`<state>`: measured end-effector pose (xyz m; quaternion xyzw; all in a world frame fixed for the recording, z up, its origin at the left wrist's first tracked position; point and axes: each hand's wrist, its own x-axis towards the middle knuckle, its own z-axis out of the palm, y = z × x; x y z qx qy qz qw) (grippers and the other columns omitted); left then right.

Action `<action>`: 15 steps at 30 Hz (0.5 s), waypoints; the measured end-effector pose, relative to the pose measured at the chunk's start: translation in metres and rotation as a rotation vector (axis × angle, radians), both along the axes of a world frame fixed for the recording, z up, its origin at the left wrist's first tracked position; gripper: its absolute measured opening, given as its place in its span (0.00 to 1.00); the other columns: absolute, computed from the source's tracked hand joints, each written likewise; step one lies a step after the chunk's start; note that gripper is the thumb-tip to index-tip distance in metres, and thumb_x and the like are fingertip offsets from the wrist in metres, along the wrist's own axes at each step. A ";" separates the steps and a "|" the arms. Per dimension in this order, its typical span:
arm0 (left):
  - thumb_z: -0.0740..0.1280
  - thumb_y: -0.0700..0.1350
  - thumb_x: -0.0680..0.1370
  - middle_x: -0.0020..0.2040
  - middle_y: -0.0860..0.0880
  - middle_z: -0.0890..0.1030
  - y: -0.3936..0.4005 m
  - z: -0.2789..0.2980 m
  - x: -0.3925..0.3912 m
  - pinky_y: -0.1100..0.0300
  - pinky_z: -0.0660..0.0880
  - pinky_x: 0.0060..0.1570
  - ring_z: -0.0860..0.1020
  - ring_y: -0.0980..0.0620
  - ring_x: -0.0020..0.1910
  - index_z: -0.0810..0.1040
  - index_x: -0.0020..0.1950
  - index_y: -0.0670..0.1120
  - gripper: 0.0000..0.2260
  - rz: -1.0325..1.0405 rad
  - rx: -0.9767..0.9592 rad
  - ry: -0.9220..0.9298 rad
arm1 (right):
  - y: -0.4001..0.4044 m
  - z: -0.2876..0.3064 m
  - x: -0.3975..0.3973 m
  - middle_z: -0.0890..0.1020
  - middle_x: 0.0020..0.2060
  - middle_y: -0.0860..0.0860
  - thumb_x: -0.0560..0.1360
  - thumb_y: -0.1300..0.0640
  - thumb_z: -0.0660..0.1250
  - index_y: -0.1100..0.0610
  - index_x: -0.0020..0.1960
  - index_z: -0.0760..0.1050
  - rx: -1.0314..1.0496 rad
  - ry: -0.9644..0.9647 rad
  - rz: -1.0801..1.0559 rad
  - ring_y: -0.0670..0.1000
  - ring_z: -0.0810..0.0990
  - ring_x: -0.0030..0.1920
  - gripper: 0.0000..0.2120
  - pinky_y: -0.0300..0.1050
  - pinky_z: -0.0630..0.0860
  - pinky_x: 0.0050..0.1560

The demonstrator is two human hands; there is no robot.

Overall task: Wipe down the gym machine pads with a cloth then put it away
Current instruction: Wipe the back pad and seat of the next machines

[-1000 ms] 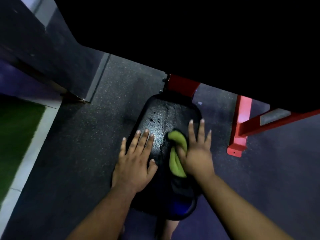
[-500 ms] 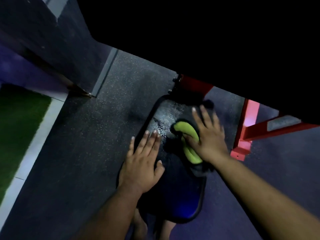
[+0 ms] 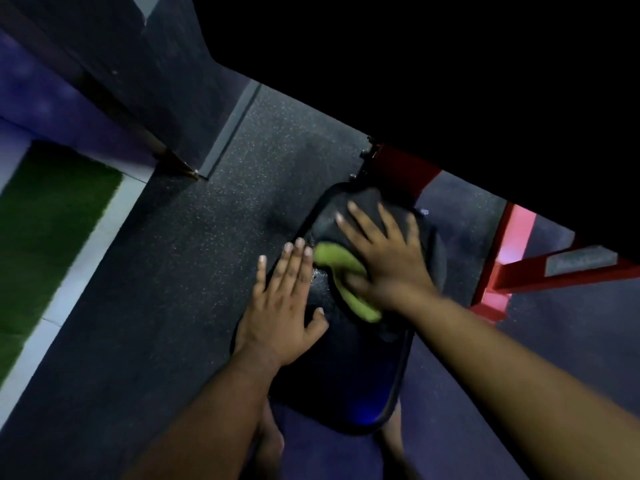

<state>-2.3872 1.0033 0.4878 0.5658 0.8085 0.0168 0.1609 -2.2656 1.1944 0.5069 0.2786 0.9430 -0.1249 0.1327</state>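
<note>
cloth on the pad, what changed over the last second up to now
The right hand slid the cloth along the pad away from the person, from the middle to the far end by the red frame. Its grip did not change: fingers spread, pressing flat on the cloth. The left hand stayed flat on the pad's left edge.

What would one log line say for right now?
step: wipe | right hand presses cloth on pad | left hand flat on pad edge
</note>
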 end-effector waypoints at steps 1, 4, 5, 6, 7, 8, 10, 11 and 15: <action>0.58 0.59 0.75 0.84 0.43 0.40 0.000 0.000 0.001 0.36 0.51 0.79 0.42 0.47 0.83 0.40 0.83 0.41 0.44 0.007 0.003 -0.002 | -0.016 0.002 0.030 0.47 0.83 0.42 0.72 0.31 0.62 0.39 0.83 0.46 -0.002 0.020 0.017 0.61 0.51 0.82 0.45 0.77 0.52 0.73; 0.58 0.59 0.75 0.84 0.44 0.42 0.000 0.000 0.003 0.36 0.51 0.79 0.44 0.47 0.83 0.41 0.83 0.41 0.45 0.041 0.021 0.017 | -0.043 0.003 0.076 0.49 0.83 0.43 0.71 0.30 0.58 0.42 0.83 0.50 -0.013 -0.007 -0.006 0.63 0.53 0.81 0.44 0.80 0.51 0.72; 0.59 0.59 0.75 0.84 0.44 0.42 0.000 0.000 0.003 0.36 0.50 0.79 0.44 0.47 0.83 0.42 0.83 0.41 0.45 0.045 0.025 0.025 | -0.035 0.001 0.063 0.47 0.83 0.44 0.73 0.30 0.56 0.43 0.83 0.48 -0.028 -0.022 -0.002 0.64 0.50 0.81 0.43 0.81 0.47 0.71; 0.59 0.60 0.75 0.84 0.44 0.42 0.001 -0.001 0.004 0.36 0.49 0.79 0.44 0.47 0.83 0.42 0.83 0.41 0.45 0.051 0.026 0.038 | -0.026 -0.001 0.041 0.44 0.83 0.44 0.74 0.30 0.54 0.44 0.83 0.45 -0.029 -0.028 0.016 0.65 0.46 0.81 0.43 0.82 0.43 0.71; 0.58 0.60 0.75 0.84 0.45 0.42 0.001 -0.002 0.003 0.37 0.48 0.80 0.43 0.48 0.83 0.42 0.83 0.41 0.45 0.055 0.025 0.055 | -0.019 -0.003 0.015 0.41 0.83 0.44 0.76 0.30 0.51 0.44 0.83 0.42 -0.030 -0.029 0.029 0.65 0.42 0.81 0.42 0.82 0.40 0.71; 0.57 0.61 0.76 0.84 0.44 0.41 -0.001 -0.003 0.005 0.37 0.48 0.80 0.42 0.48 0.83 0.42 0.83 0.41 0.44 0.076 0.020 0.078 | -0.011 -0.005 -0.010 0.40 0.83 0.44 0.77 0.30 0.49 0.45 0.83 0.41 -0.028 -0.002 0.050 0.65 0.41 0.81 0.41 0.81 0.38 0.71; 0.55 0.62 0.76 0.84 0.44 0.39 -0.002 -0.001 0.005 0.37 0.47 0.80 0.41 0.48 0.83 0.41 0.83 0.40 0.44 0.111 -0.003 0.110 | 0.004 -0.007 -0.046 0.41 0.83 0.45 0.79 0.30 0.49 0.47 0.83 0.41 -0.022 0.036 0.087 0.66 0.43 0.81 0.40 0.80 0.40 0.72; 0.54 0.63 0.77 0.84 0.43 0.39 -0.002 0.000 0.006 0.37 0.47 0.80 0.40 0.47 0.83 0.40 0.83 0.40 0.44 0.129 -0.014 0.135 | 0.009 -0.010 -0.054 0.41 0.83 0.46 0.79 0.31 0.50 0.47 0.83 0.41 -0.019 0.046 0.104 0.66 0.43 0.81 0.40 0.79 0.42 0.72; 0.54 0.61 0.76 0.84 0.42 0.42 -0.005 0.007 0.013 0.38 0.45 0.80 0.43 0.45 0.83 0.42 0.83 0.40 0.43 0.250 0.008 0.178 | -0.008 -0.006 -0.017 0.44 0.83 0.44 0.77 0.32 0.53 0.47 0.84 0.43 -0.013 0.089 0.123 0.62 0.46 0.82 0.41 0.72 0.43 0.77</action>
